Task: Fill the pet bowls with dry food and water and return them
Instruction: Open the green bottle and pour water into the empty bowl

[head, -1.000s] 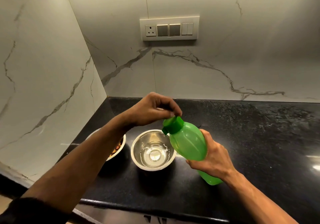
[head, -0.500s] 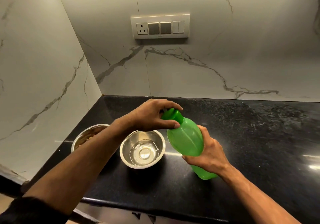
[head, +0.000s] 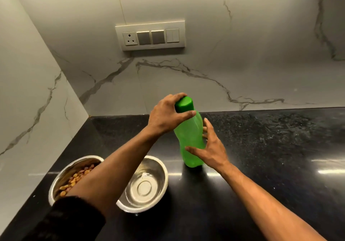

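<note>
Near the left front edge of the black countertop (head: 261,175), close to the corner where the two marble walls meet, stands the food bowl (head: 61,175), a steel bowl with brown and yellow dry food (head: 74,180) showing in it; the left forearm crosses over it and hides part of the contents, so how full it is cannot be told. Just to its right, almost touching, sits the water bowl (head: 147,183), also steel, with clear water lying shallow over its base. Both fills look done, at least in part.

Farther right and toward the back of the countertop, the green bottle (head: 190,138) stands upright with its darker green cap (head: 183,104) on. The left hand (head: 166,115) is curled round the cap, thumb across its front, so I judge the bottle is being closed or steadied. The right hand (head: 211,147) lies beside the bottle's lower body with fingers spread and straight, touching it lightly or just coming away; it does not grasp it.

What seems left: let go of the bottle, then carry both bowls back to where they belong, which is not in view.

On the back wall a switch plate (head: 150,35) holds a socket and switches. No brand, label or readable writing shows on the bottle, the bowls or the plate.
</note>
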